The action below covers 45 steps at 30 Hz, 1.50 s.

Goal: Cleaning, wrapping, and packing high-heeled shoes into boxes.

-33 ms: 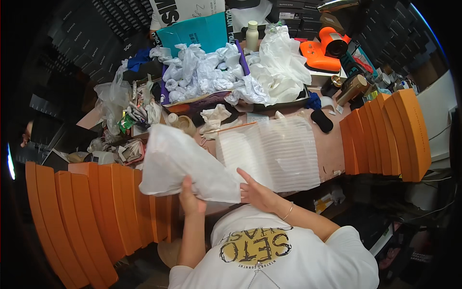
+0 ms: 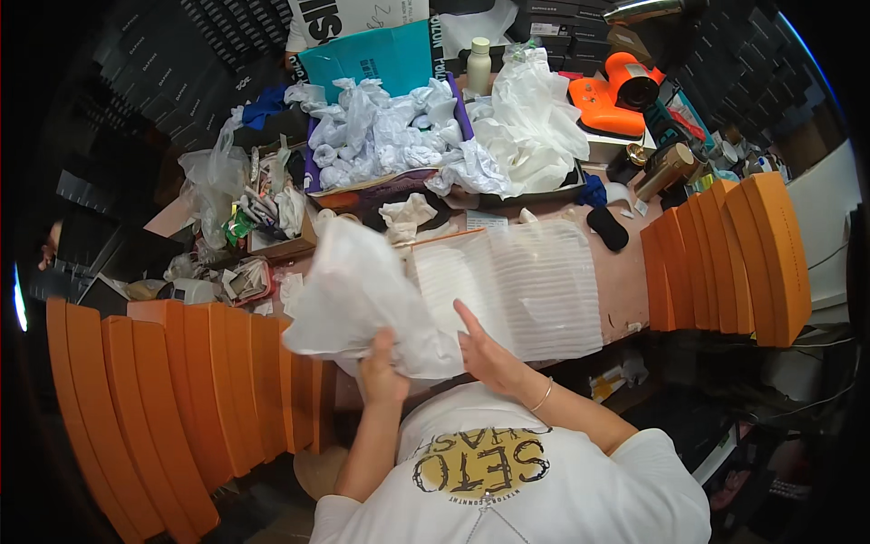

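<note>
My left hand grips the lower part of a thin, whitish, translucent bag, raised above the table's near edge. The bag's upper end tilts up to the left, and whether anything is inside cannot be made out. By its lower right corner is my right hand, fingers stretched out and the index finger pointing up. Beyond both hands lies a ribbed, see-through cushioning sheet, spread flat on the pinkish tabletop; the bag covers part of its left side.
Rows of orange boxes stand at left and right. Farther back are a purple-edged box of crumpled white paper, a pale bottle, an orange device and a black oval object. Clutter fills the left side.
My left hand has shifted right with the bag, which looks more crumpled and bunched. My right hand has moved slightly right, its fingers apart from the bag's corner.
</note>
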### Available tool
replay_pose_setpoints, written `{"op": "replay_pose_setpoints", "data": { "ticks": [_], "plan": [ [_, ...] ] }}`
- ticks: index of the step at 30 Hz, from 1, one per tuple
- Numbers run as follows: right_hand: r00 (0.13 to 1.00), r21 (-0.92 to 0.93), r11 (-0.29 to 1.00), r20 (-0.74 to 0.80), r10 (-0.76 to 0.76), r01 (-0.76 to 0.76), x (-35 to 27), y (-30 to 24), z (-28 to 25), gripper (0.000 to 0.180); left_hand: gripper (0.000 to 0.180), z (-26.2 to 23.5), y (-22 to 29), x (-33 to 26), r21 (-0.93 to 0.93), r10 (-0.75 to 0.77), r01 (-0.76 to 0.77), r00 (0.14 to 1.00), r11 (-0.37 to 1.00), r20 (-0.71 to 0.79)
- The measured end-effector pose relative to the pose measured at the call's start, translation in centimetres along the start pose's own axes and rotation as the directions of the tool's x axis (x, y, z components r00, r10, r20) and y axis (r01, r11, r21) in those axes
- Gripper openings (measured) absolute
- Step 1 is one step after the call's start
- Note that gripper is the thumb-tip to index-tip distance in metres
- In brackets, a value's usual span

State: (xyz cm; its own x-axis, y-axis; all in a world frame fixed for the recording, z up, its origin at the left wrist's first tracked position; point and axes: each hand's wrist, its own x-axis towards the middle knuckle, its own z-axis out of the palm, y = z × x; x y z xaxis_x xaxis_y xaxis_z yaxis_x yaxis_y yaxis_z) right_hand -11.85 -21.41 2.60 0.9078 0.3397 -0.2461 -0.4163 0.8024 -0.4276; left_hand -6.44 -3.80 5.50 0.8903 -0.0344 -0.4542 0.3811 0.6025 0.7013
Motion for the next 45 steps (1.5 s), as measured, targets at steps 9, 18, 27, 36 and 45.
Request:
{"op": "replay_pose_setpoints", "data": {
  "ticks": [9, 18, 27, 36, 45],
  "plan": [
    [0.85, -0.883, 0.39, 0.017, -0.526, 0.259, 1.3, -7.1, -3.5, 0.07, 0.05, -11.6, -5.8, -1.3, 0.659, -0.472, 0.393, 0.879, 0.642, -0.064],
    [0.992, -0.893, -0.447, 0.003, -0.127, -0.054, 6.3, 1.6, -11.6, 0.09, 0.024, -11.6, -10.3, 1.5, 0.581, -0.095, 0.071, 0.995, 0.811, 0.012],
    [0.876, -0.723, -0.65, 0.447, -0.182, 0.234, 5.0, 3.0, -12.8, 0.071, 0.019, -1.7, -6.6, 1.5, 0.512, 0.213, -0.859, 0.5, 0.001, 0.839],
    [0.81, -0.823, 0.562, -0.274, -0.518, 0.082, -1.5, -6.1, -5.9, 0.042, 0.052, -2.6, -8.0, 2.5, 0.574, -0.2, -0.815, 0.577, -0.08, 0.792],
    [0.951, -0.985, -0.109, -0.096, -0.293, -0.133, 4.8, 3.4, -11.8, 0.057, 0.043, -7.7, -5.4, 7.0, 0.837, 0.541, -0.458, 0.805, 0.301, 0.245]
  ]
}}
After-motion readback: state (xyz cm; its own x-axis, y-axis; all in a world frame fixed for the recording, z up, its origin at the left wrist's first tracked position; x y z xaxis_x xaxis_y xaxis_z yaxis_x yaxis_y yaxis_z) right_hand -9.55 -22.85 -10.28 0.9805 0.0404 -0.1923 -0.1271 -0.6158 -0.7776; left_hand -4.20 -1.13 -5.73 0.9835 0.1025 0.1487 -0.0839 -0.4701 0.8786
